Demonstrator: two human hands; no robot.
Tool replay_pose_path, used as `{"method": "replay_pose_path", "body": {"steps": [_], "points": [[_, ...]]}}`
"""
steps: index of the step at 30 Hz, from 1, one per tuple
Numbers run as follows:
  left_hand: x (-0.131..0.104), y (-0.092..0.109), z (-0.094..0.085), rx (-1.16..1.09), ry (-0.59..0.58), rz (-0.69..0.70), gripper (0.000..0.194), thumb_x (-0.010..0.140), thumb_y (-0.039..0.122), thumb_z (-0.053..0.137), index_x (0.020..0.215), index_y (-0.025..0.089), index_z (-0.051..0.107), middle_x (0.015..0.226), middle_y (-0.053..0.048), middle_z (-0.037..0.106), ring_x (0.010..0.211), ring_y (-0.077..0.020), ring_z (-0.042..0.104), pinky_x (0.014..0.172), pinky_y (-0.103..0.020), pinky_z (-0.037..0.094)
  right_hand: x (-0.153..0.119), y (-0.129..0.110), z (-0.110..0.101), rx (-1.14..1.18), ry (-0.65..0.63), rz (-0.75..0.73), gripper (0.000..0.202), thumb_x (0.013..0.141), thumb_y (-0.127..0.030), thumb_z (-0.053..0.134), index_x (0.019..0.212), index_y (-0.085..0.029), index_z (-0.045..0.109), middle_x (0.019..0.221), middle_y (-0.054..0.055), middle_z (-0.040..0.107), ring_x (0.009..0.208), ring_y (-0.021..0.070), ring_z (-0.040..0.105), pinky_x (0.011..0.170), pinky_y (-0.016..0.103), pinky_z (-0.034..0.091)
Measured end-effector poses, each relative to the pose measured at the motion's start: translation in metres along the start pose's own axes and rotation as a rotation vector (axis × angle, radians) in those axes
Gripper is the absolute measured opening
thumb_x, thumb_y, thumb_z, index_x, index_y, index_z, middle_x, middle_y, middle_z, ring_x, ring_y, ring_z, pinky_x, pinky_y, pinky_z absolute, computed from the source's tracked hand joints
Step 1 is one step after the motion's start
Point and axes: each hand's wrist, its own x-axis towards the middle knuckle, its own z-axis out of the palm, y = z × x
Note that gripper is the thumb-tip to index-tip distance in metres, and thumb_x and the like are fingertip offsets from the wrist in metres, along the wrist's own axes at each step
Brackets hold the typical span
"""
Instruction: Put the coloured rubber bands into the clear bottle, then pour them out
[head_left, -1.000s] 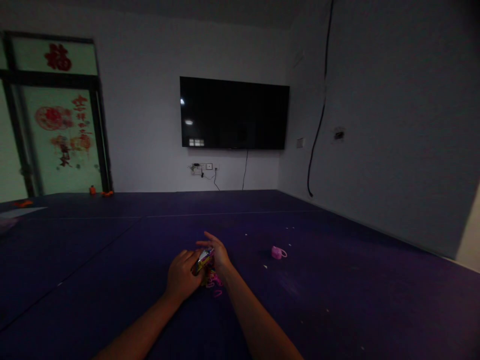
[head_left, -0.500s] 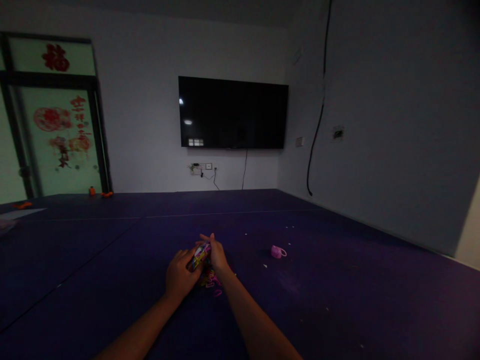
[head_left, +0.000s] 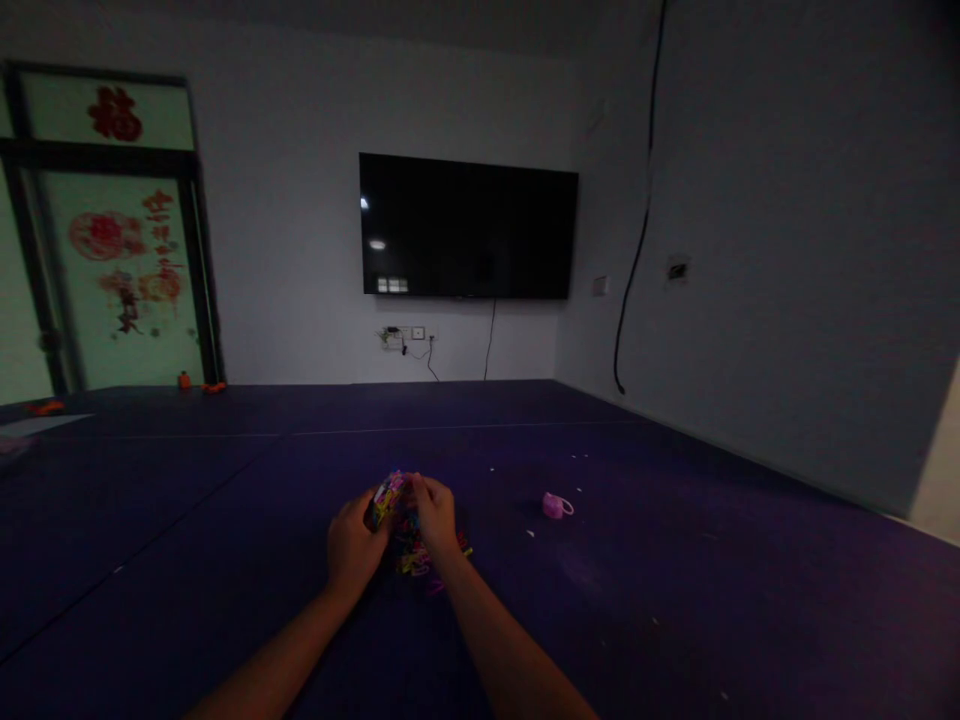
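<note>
My left hand (head_left: 354, 545) is wrapped round a small clear container (head_left: 386, 499) of colourful pieces, tilted above the purple surface. Close against its right side is my right hand (head_left: 435, 512), its fingers pinched together near the container's upper end; whatever they hold is too small to make out. Beneath and between the hands lies a loose pile of colourful little clips (head_left: 416, 558), pink, yellow and green among them. To the right a pink lid with a ring (head_left: 553, 506) rests on the surface.
The purple surface (head_left: 225, 560) stretches to the wall, with small white scraps (head_left: 530, 533) near the pink lid. Orange objects (head_left: 214, 388) lie at the far left by a glass door (head_left: 142, 280). A black television (head_left: 469, 228) hangs ahead.
My hands have drawn slightly apart at the container, which has tilted more upright. More of the colourful pile now shows beneath my right hand. The pink lid has not moved.
</note>
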Motion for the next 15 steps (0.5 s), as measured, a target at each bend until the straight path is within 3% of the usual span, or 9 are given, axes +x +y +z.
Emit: {"method": "replay_pose_path", "body": {"steps": [7,15], "points": [[0.0,-0.003,0.001,-0.03,0.033,-0.001,0.033,0.079,0.034,0.054,0.108,0.018,0.059,0.095,-0.009,0.069,0.083,-0.0244,0.065,0.071,-0.034,0.048,-0.007,-0.014,-0.002,-0.234,-0.052,-0.244,0.033,0.088,-0.042,0.045,0.103,-0.021,0.067,0.102,0.008,0.067,0.097,0.0213,0.059,0.089,0.034,0.042],[-0.001,-0.005,0.0,0.006,0.102,0.078,0.034,0.08,0.038,0.051,0.105,0.018,0.059,0.09,-0.009,0.068,0.082,-0.0266,0.064,0.071,-0.037,0.047,-0.011,-0.022,-0.002,-0.329,-0.155,-0.293,0.033,0.089,-0.043,0.044,0.092,-0.023,0.069,0.12,0.008,0.059,0.109,0.0217,0.054,0.095,0.036,0.039]]}}
